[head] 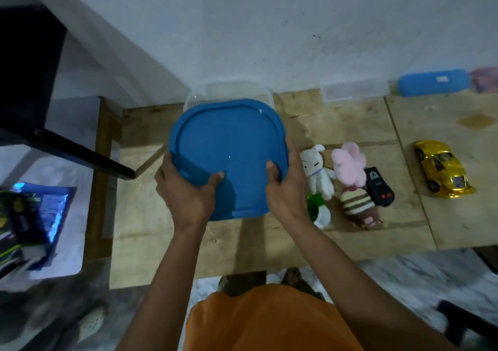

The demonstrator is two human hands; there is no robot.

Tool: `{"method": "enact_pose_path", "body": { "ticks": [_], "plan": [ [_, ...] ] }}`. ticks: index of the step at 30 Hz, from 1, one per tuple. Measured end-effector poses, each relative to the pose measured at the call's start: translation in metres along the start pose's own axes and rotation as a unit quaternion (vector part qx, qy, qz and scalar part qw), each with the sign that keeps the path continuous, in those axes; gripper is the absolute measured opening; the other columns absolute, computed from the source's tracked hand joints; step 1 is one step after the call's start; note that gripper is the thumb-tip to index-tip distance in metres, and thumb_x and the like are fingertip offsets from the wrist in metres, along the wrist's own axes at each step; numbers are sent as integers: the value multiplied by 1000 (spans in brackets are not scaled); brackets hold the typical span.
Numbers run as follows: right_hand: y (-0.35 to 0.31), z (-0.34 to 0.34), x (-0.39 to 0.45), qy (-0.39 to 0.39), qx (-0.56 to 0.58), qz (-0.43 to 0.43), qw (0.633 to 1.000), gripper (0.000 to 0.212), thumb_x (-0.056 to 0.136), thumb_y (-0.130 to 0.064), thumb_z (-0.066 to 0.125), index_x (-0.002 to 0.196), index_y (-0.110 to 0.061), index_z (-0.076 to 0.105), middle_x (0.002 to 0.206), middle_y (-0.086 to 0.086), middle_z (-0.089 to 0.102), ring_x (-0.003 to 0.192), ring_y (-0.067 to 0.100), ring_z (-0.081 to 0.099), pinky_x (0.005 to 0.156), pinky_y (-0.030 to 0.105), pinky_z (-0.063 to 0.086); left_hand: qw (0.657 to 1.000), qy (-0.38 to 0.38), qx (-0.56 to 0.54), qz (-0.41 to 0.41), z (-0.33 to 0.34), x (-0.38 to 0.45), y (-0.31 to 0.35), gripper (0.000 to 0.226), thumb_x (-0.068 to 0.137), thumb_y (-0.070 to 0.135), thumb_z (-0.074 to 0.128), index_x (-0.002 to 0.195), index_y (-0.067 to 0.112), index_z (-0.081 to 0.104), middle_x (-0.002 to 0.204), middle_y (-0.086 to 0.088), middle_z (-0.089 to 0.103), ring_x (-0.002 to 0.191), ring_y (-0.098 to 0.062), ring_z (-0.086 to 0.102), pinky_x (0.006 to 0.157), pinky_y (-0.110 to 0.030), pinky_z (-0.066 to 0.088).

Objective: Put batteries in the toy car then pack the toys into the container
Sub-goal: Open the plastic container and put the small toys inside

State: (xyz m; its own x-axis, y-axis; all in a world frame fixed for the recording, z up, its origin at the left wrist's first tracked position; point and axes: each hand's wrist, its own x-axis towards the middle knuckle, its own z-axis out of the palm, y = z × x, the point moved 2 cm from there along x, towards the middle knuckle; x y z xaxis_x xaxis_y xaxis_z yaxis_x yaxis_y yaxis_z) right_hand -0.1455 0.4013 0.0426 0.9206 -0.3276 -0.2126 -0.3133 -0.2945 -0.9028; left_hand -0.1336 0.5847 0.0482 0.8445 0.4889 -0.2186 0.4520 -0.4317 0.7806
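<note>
Both my hands hold a blue lid [231,146] above the wooden table [350,124]. My left hand [186,191] grips its near left edge and my right hand [285,186] grips its right edge. Behind the lid the rim of a clear container [229,89] shows; most of it is hidden. To the right lie a white plush [318,173], a pink plush with a striped body [350,178], a black remote [378,186] and a green and white toy [319,210]. The gold toy car [442,169] sits at the far right. No batteries are visible.
A second clear container [355,89] and a blue cylinder-shaped object [433,82] sit along the wall at the back right. A black chair [40,81] stands at the left over blue packets [40,216] on the floor. My feet are under the table's near edge.
</note>
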Motion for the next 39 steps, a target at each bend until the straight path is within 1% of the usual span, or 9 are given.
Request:
{"method": "enact_pose_path", "body": {
  "ticks": [2, 5, 10, 15, 22, 28, 30, 34, 39],
  "plan": [
    [25, -7, -29, -11, -5, 3, 1000, 59, 100, -23, 56, 153, -22, 30, 153, -3, 39, 138, 9, 36, 115, 38, 37, 999, -4, 38, -4, -6, -38, -21, 108, 66, 36, 92, 153, 18, 30, 152, -9, 34, 138, -30, 35, 111, -50, 40],
    [59, -13, -59, -23, -9, 11, 1000, 58, 97, -24, 59, 149, -22, 35, 144, -3, 46, 134, 13, 44, 110, 45, 43, 997, -9, 71, -18, -8, -73, -51, 109, 65, 36, 92, 153, 16, 29, 152, -11, 33, 137, -33, 33, 108, -51, 39],
    [90, -8, -65, -90, -136, 24, 986, 59, 97, -22, 58, 151, -17, 34, 142, 6, 50, 131, 24, 47, 108, 46, 44, 990, -38, 123, -57, 4, -81, -79, 111, 64, 35, 93, 152, 15, 28, 153, -16, 31, 137, -40, 30, 105, -57, 38],
    [95, 1, -50, -149, -226, 31, 962, 47, 96, -19, 56, 140, -11, 39, 126, 13, 58, 115, 37, 54, 90, 45, 51, 978, -76, 176, -86, 19, -64, -99, 114, 62, 43, 92, 151, 16, 25, 152, -16, 32, 135, -42, 31, 103, -61, 40],
    [96, 7, -36, -170, -295, 64, 938, 53, 98, -20, 53, 147, -8, 34, 149, 12, 39, 133, 35, 35, 109, 42, 31, 959, -84, 250, -102, 32, -52, -105, 113, 65, 45, 89, 151, 16, 21, 149, -16, 31, 135, -40, 29, 106, -60, 36],
    [86, 3, -39, -174, -282, 42, 943, 49, 98, -16, 54, 144, -7, 39, 145, 14, 41, 129, 33, 40, 104, 40, 37, 955, -69, 269, -101, 43, -46, -102, 113, 65, 41, 87, 151, 18, 18, 157, -14, 20, 142, -41, 20, 116, -59, 23],
    [78, -10, -41, -148, -229, 18, 962, 41, 99, -17, 54, 138, -7, 49, 132, 14, 54, 120, 29, 52, 97, 38, 46, 965, -58, 250, -52, 51, -49, -89, 104, 73, 39, 81, 154, 18, 19, 160, -14, 18, 145, -41, 17, 119, -58, 16],
    [67, -64, -28, 13, -147, -38, 988, 18, 97, -22, 59, 110, -12, 66, 98, 6, 71, 91, 18, 65, 77, 26, 50, 981, -90, 171, 37, 82, -62, -46, 82, 88, 45, 69, 153, 17, 28, 159, -16, 22, 144, -42, 20, 117, -61, 16],
    [107, -136, 20, 175, -287, -27, 941, 40, 95, -36, 54, 125, -11, 60, 121, 16, 62, 111, 37, 56, 90, 44, 46, 972, -156, 130, 121, 135, -82, 4, 73, 93, 50, 60, 152, 18, 32, 155, -16, 28, 142, -39, 25, 113, -58, 24]
  ]
}}
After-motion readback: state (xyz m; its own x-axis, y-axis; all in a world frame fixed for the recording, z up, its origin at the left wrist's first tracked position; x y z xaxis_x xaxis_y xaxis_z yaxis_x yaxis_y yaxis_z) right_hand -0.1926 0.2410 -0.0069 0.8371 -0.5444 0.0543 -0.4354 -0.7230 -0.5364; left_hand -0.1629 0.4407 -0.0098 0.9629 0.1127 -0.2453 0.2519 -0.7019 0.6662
